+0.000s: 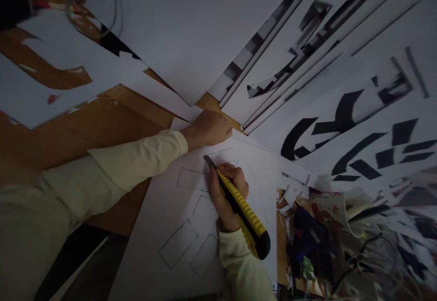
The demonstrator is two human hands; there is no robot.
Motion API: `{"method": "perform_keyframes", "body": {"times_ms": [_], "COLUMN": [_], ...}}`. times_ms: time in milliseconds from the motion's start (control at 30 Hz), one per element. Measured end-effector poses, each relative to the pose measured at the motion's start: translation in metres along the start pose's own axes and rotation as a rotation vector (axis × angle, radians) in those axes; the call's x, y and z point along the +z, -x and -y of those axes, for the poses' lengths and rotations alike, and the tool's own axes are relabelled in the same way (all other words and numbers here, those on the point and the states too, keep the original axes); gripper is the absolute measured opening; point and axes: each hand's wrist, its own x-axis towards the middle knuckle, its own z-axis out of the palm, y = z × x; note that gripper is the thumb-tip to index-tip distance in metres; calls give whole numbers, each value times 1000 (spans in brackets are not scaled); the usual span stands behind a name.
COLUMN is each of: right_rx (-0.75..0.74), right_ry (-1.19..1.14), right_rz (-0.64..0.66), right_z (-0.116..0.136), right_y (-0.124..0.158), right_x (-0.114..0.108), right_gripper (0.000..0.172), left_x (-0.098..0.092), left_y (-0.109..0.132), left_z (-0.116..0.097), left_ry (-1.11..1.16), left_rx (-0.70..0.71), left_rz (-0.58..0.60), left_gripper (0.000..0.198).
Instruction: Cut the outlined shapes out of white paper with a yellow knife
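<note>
One cutter (243,206) is partly hidden by the right hand (221,204).

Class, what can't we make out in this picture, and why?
Head view:
White sheet under the right hand: covered by the hand.
Sheet's lower-left corner: cut off by the bottom edge.
Whether the knife blade touches the sheet: too small.
Contents of the cup: blurred.

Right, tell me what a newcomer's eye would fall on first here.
Probably the yellow cutter, bright against the white sheet and held in the right hand near the middle. Next, perhaps, the bold black shapes at the right, then the left hand near the sheet's upper edge.
</note>
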Motion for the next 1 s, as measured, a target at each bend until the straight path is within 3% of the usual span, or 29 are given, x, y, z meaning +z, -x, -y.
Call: {"method": "perform_keyframes", "body": {"times_ms": [233, 600, 833, 1000], "right_rx": [-108, -55, -79, -112], "right_ry": [31, 31, -9, 3], "right_rz": [36, 143, 223, 155], "right_z": [-7, -11, -14, -8], "right_y": [-4, -6, -7, -4], "right_x": [-2, -6, -10, -11], "right_gripper": [19, 19, 20, 19], "left_x": [-1, -3, 2, 1], "left_y": [0, 0, 0, 1], "left_z": [0, -1, 2, 0], "left_ry": [35, 28, 37, 6], "left_rx": [-3, -7, -6, -5], "left_rz": [8, 36, -12, -7], "left_gripper": [44, 48, 45, 48]}}
